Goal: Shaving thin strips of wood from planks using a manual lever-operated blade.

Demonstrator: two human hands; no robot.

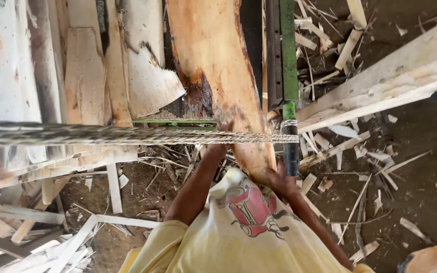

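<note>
a long, rough slab of wood (213,65) runs away from the person, its near end reaching almost to the yellow shirt (244,227). the right hand (279,179) is pressed against the right edge of that near end, fingers curled onto the wood – a grasp on the slab's side. the left hand (218,146) reaches up on the slab's left side, just under a twisted rope (127,135) that crosses the view from the left edge to a green metal rail (289,60); the rope hides the fingers, so whether that hand is clenched or released cannot be told, though it sits against the slab's lower left edge.

the rail runs beside the slab on its right, ending in a dark handle (292,156) just beside the right hand. pale planks (82,71) lie to the left of the slab, a thick beam (395,76) slants off to the right – and splinters and offcuts (350,156) litter the dirt floor (421,162) below.
</note>
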